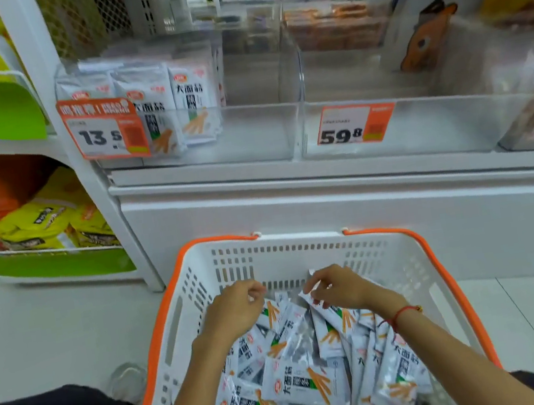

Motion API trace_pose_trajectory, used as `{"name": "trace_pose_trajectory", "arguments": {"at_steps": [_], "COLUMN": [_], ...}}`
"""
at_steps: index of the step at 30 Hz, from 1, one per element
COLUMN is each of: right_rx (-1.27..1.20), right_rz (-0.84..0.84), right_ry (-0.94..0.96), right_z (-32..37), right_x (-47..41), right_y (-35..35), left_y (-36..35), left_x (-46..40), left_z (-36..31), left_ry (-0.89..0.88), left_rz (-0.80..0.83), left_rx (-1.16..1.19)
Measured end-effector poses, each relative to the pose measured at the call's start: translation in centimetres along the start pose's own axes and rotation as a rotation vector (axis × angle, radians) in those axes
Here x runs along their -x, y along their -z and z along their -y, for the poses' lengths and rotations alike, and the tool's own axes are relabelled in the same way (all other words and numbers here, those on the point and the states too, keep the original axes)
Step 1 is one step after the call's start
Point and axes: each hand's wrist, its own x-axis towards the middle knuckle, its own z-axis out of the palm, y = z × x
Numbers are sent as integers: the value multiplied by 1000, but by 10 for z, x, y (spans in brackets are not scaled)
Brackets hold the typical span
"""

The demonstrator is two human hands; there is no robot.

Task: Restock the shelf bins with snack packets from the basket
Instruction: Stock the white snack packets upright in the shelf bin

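While both hands reach into the basket point(197, 282), the right hand point(335, 287) pinches a snack packet point(329, 314). Curled, the left hand point(236, 305) grips another packet point(273, 309).

The orange-and-white price tag point(104, 129) on the clear left shelf bin point(248, 135) reads "13", the one point(354, 124) on the middle bin "59.8", and the white snack packets point(188, 92) read "大面筋".

Basket point(184, 305) open-topped, reachable from above; packets point(307, 387) heaped across its floor. Left bin point(265, 133): upright packets point(175, 105) crowd left half, right half bare. Middle bin point(438, 128) floor bare behind price tag point(354, 124).
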Motion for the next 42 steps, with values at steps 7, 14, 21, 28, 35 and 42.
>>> {"name": "trace_pose_trajectory", "arguments": {"at_steps": [7, 14, 21, 28, 35, 42], "right_rx": [308, 435, 261, -256, -741, -754], "right_rz": [-146, -214, -274, -243, -236, 122], "right_ry": [-242, -280, -397, -362, -53, -54], "right_z": [-61, -79, -82, -81, -46, -27], "right_x": [-10, -8, -11, -12, 0, -2], "right_y": [-74, -91, -71, -59, -18, -24], "left_y": [-79, -102, -97, -67, -47, -45], "left_x": [5, 12, 2, -5, -3, -5], "left_z": [33, 42, 47, 47, 39, 36], "left_ry": [207, 225, 240, 214, 277, 387], "left_rz": [330, 404, 255, 183, 170, 218], "left_rx": [-145, -267, 41, 342, 568, 919]}}
